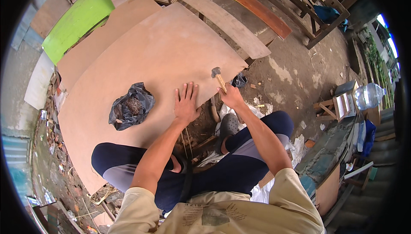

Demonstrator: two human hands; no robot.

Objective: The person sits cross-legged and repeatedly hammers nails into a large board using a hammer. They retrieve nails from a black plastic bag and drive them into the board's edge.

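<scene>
A large tan plywood sheet (pixel 171 41) lies in front of me. On it, near its close edge, my left hand (pixel 186 105) rests flat with the fingers spread. My right hand (pixel 232 96) is wrapped round the wooden handle of a hammer (pixel 220 80), just right of the left hand. The hammer's grey head points away from me, over the sheet's right part; whether it touches the wood I cannot tell. Left of my left hand sits a crumpled black plastic bag (pixel 147 101), open at the top, with a heap of nails (pixel 132 105) inside.
Beyond the sheet stand a pale plank (pixel 227 26) and a reddish-brown plank (pixel 252 7). A wooden bench (pixel 314 41) is at the far right. A large clear water bottle (pixel 369 96) lies on its side to the right. Rubble (pixel 55 148) lines the left wall.
</scene>
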